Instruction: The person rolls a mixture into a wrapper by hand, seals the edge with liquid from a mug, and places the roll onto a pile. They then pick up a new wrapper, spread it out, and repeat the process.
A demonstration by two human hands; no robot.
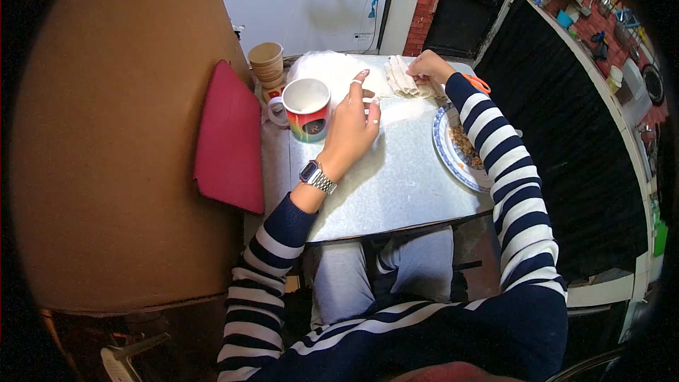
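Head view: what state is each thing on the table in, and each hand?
left hand, open, fingers spread, beside the mug.
right hand, fingers curled on the cloth.
mug, upright, handle turned left, looks empty.
cloth, folded, under the right hand.
paper cups, nested in one upright stack.
plate, flat, brown food on it, partly under the right sleeve.
scissors, mostly hidden; open or shut unclear.

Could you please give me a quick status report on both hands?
Left hand open, beside the mug. Right hand on folded cloth, grip unclear. Plate under right forearm.
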